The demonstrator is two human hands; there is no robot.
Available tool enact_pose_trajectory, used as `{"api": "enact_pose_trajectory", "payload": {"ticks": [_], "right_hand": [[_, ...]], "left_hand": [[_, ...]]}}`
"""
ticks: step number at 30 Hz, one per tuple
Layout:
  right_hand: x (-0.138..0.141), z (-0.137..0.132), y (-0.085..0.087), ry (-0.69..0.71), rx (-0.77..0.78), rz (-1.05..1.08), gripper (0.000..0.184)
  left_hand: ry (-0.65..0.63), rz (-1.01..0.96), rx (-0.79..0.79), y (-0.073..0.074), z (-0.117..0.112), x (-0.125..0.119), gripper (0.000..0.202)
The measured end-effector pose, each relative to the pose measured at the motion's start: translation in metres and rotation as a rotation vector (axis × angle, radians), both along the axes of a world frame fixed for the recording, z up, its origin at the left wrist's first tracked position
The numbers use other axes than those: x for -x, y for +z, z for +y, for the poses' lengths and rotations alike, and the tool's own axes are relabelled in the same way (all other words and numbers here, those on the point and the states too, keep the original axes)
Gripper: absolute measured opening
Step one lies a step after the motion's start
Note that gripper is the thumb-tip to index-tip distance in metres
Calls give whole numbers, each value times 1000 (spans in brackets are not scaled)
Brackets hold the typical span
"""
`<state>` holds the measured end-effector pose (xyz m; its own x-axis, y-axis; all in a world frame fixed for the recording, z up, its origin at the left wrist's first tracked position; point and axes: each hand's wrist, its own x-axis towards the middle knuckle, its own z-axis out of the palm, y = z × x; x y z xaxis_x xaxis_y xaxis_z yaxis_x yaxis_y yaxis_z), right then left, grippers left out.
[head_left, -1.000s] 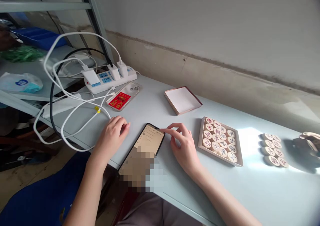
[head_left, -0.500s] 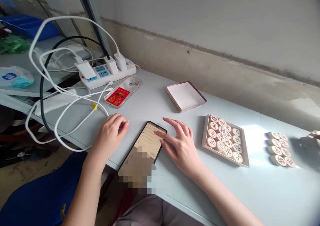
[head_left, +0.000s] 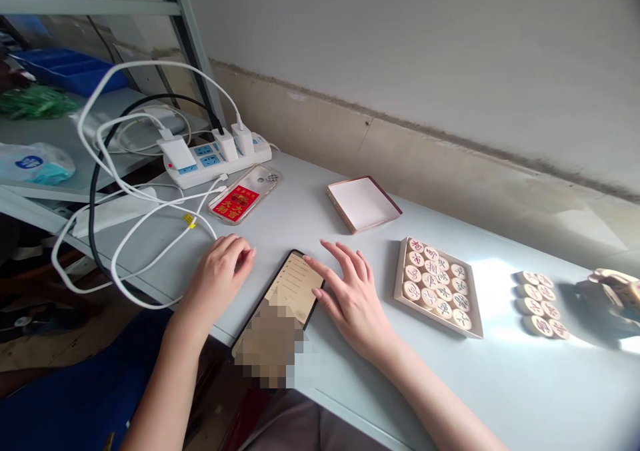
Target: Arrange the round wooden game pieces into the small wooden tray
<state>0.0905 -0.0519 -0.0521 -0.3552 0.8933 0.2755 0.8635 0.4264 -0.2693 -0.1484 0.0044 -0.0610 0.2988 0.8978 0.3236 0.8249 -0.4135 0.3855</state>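
Note:
A black-edged smartphone lies face up at the table's near edge, its lit screen showing lines of text. The lower part of the screen is blurred by blocks. My right hand is over the phone's right side, fingers spread, with the index fingertip at the upper screen and the thumb by the right edge. I cannot tell whether the fingertip touches the glass. To the phone's left, my left hand rests on the table with its fingers curled in and nothing showing in them.
White cables loop left of my left hand from a power strip. A clear phone case lies beside it. Farther right are a box lid, a box of Chinese chess pieces, several loose pieces and a cloth-like bundle.
My right index finger has shifted up toward the top of the phone screen. The whole view has moved slightly; my left hand stays curled on the table.

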Motion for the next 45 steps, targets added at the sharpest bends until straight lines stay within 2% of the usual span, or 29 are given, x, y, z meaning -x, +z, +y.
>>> {"api": "enact_pose_trajectory", "payload": {"ticks": [9,18,25,29,31,34,36,38,39,41,43,45], "right_hand": [[1,0,0,17,45,-79,41],[0,-1,-4,-4,-24,-44,59],[2,-3,-1,15,8,-69,45],[1,-3,0,-3,-15,-37,47],[2,-4,-1,2,-19,-28,45],[4,-6,-1,23,-21,1,41],[4,-8,3,-9,-64,76,41],[-4,-8,12,-85,-151,170,39],[-12,-7,18,-133,-197,205,37],[-39,-3,31,-236,-258,216,35],[-78,1,42,-337,-236,145,37],[-122,3,48,-395,-110,23,37]], "left_hand": [[-5,-1,4,-2,0,0,19],[-17,-1,-23,-2,0,1,19],[-13,27,-51,-4,2,1,19],[10,39,-128,4,-3,0,19],[92,-8,-218,12,-15,-2,18],[226,-146,-295,22,-52,-7,22],[251,-216,-261,20,-84,-13,44],[277,-235,-218,12,-113,-21,77],[298,-226,-215,5,-125,-25,91],[354,-190,-199,-7,-142,-32,106],[405,-163,-190,-16,-149,-38,106],[418,-153,-189,-17,-150,-41,98]]}}
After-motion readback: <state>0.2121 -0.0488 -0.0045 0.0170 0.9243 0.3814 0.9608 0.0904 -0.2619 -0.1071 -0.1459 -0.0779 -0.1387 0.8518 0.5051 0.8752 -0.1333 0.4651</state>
